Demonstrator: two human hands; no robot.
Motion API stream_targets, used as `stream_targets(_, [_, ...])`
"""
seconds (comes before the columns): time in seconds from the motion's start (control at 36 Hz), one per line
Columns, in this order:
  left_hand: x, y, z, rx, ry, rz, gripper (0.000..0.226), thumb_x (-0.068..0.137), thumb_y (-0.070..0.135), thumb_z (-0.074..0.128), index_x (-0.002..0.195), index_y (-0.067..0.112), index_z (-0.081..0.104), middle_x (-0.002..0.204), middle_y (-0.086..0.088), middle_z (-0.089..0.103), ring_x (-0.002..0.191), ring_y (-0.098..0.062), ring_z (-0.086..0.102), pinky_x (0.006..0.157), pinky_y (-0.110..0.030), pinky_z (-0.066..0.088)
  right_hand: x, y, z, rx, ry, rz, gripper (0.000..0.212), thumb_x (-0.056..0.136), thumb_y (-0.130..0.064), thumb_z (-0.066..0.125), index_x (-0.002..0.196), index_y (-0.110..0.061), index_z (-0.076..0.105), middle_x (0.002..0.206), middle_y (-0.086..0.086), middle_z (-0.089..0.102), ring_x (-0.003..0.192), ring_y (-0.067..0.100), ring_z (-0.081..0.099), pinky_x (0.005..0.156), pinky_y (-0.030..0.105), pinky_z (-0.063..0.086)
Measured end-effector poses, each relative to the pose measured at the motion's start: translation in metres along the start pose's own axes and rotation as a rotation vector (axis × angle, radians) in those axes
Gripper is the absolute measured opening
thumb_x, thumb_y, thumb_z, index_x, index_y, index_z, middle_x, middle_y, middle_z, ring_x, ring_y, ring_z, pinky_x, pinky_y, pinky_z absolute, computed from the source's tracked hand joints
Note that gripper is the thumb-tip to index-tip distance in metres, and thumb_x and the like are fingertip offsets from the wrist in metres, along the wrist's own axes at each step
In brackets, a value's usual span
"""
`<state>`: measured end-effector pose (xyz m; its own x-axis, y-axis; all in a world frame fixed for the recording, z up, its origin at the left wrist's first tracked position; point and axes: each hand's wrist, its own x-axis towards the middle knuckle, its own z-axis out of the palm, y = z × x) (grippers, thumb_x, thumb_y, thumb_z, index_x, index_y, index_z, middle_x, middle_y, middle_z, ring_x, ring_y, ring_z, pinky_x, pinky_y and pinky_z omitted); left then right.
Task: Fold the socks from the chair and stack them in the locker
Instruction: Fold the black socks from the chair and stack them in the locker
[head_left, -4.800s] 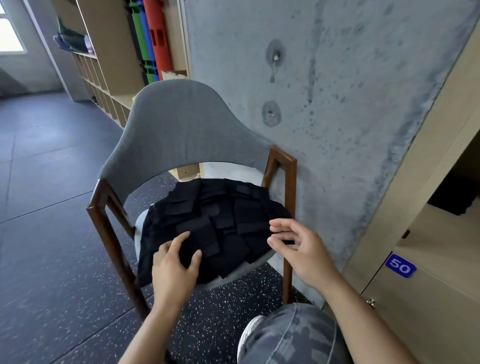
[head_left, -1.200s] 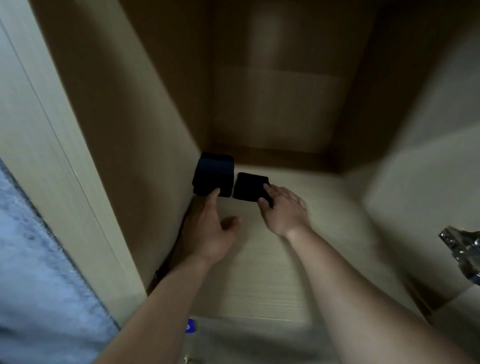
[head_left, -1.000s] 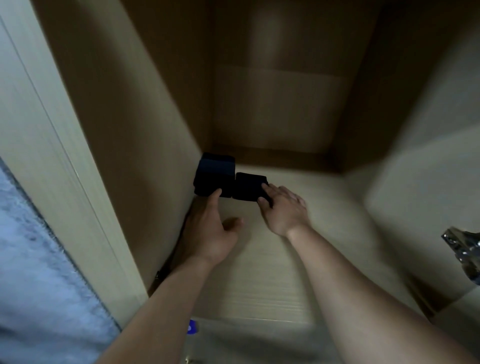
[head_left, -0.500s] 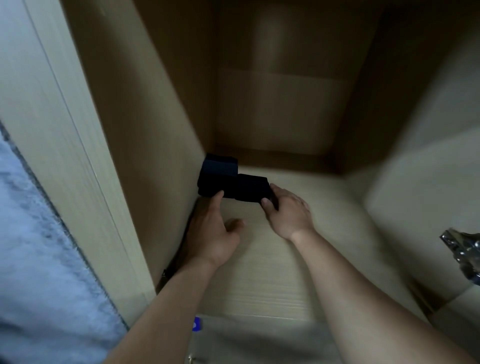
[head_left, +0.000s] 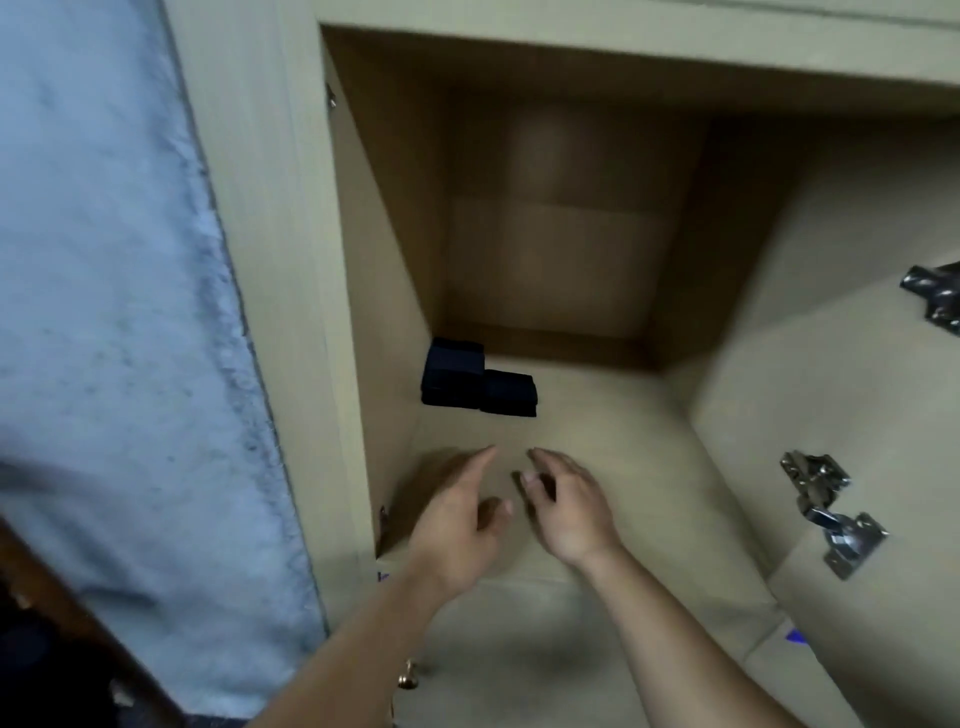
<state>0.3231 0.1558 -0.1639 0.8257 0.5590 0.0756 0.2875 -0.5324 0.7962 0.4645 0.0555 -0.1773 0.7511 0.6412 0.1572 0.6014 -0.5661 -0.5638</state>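
Two stacks of folded dark navy socks (head_left: 475, 378) sit touching each other in the back-left corner of the pale wooden locker (head_left: 597, 415), the taller against its left wall. From my feed, the left hand (head_left: 457, 512) and right hand (head_left: 569, 501) hover side by side near the locker's front edge, fingers loose and spread, holding nothing, well short of the socks.

You're looking into a changing-room or gym storage spot: a pale wooden locker (head_left: 374, 291) with metal door hinges (head_left: 826, 512), a small blue number label (head_left: 797, 636) below, and a bare concrete wall (head_left: 104, 312) beside it.
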Motion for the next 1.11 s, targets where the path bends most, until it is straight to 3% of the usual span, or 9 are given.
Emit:
stream_targets(0.14, [-0.041, 0.006, -0.025, 0.003, 0.06, 0.087, 0.066, 0.098, 0.032, 0.066, 0.156, 0.035, 0.034, 0.154, 0.01, 0.047, 0.143, -0.009, 0.042, 0.121, -0.036, 0.035, -0.04, -0.026, -0.014, 0.144, -0.021, -0.028, 0.046, 0.103, -0.035, 0.058, 0.144, -0.016, 0.056, 0.146, 0.002, 0.057, 0.135, 0.021, 0.051, 0.114, 0.027, 0.036])
stream_targets(0.31, [-0.109, 0.002, -0.068, 0.021, 0.133, 0.08, 0.061, 0.098, 0.029, 0.066, 0.152, 0.034, 0.038, 0.144, 0.02, 0.053, 0.133, 0.002, 0.049, 0.112, -0.026, 0.041, -0.095, -0.063, -0.028, 0.301, 0.012, -0.076, 0.044, 0.098, -0.036, 0.066, 0.14, -0.021, 0.06, 0.138, -0.004, 0.064, 0.131, 0.016, 0.056, 0.114, 0.033, 0.041])
stream_targets(0.53, [-0.195, -0.005, -0.121, 0.037, 0.302, 0.029, 0.063, 0.098, 0.031, 0.066, 0.154, 0.032, 0.038, 0.145, 0.019, 0.051, 0.135, 0.004, 0.043, 0.114, -0.025, 0.038, -0.152, -0.129, -0.018, 0.518, -0.069, -0.208, 0.044, 0.098, -0.034, 0.066, 0.141, -0.03, 0.057, 0.135, -0.018, 0.062, 0.127, -0.002, 0.054, 0.113, 0.03, 0.043])
stream_targets(0.67, [-0.241, -0.015, -0.14, 0.06, 0.429, -0.027, 0.062, 0.098, 0.032, 0.067, 0.153, 0.031, 0.04, 0.145, 0.023, 0.05, 0.133, 0.008, 0.044, 0.113, -0.025, 0.04, -0.184, -0.17, 0.001, 0.57, -0.171, -0.326, 0.05, 0.097, -0.043, 0.066, 0.144, -0.031, 0.055, 0.142, -0.019, 0.057, 0.132, -0.005, 0.05, 0.112, 0.023, 0.039])
stream_targets(0.75, [-0.267, -0.022, -0.15, 0.074, 0.501, -0.065, 0.06, 0.097, 0.032, 0.067, 0.152, 0.032, 0.042, 0.144, 0.023, 0.051, 0.131, 0.006, 0.046, 0.11, -0.027, 0.044, -0.193, -0.189, 0.011, 0.584, -0.231, -0.362, 0.051, 0.097, -0.044, 0.066, 0.145, -0.031, 0.054, 0.144, -0.018, 0.056, 0.132, -0.003, 0.049, 0.113, 0.027, 0.041])
stream_targets(0.81, [-0.283, -0.027, -0.155, 0.076, 0.533, -0.096, 0.06, 0.097, 0.032, 0.067, 0.151, 0.034, 0.042, 0.143, 0.024, 0.051, 0.132, 0.005, 0.046, 0.103, -0.021, 0.047, -0.198, -0.199, 0.018, 0.595, -0.254, -0.386, 0.049, 0.096, -0.043, 0.067, 0.143, -0.031, 0.055, 0.141, -0.019, 0.057, 0.13, -0.003, 0.051, 0.113, 0.031, 0.043])
stream_targets(0.92, [-0.314, -0.037, -0.168, 0.1, 0.583, -0.156, 0.061, 0.097, 0.03, 0.068, 0.152, 0.033, 0.041, 0.143, 0.025, 0.051, 0.132, 0.006, 0.045, 0.096, -0.002, 0.038, -0.208, -0.219, 0.032, 0.583, -0.319, -0.456, 0.049, 0.096, -0.044, 0.066, 0.143, -0.033, 0.055, 0.139, -0.022, 0.056, 0.128, -0.004, 0.051, 0.112, 0.03, 0.043])
stream_targets(1.03, [-0.344, -0.051, -0.182, 0.148, 0.635, -0.213, 0.06, 0.097, 0.034, 0.068, 0.151, 0.036, 0.041, 0.142, 0.025, 0.051, 0.131, 0.007, 0.045, 0.108, -0.017, 0.04, -0.22, -0.241, 0.046, 0.595, -0.4, -0.524, 0.049, 0.096, -0.042, 0.066, 0.143, -0.033, 0.055, 0.135, -0.025, 0.056, 0.121, -0.014, 0.05, 0.107, 0.017, 0.041])
stream_targets(1.11, [-0.362, -0.061, -0.192, 0.193, 0.677, -0.259, 0.058, 0.097, 0.034, 0.068, 0.149, 0.034, 0.043, 0.138, 0.023, 0.053, 0.125, 0.006, 0.049, 0.105, -0.021, 0.043, -0.227, -0.255, 0.059, 0.618, -0.459, -0.553, 0.049, 0.096, -0.042, 0.067, 0.143, -0.035, 0.054, 0.137, -0.024, 0.057, 0.122, -0.014, 0.05, 0.105, 0.012, 0.04])
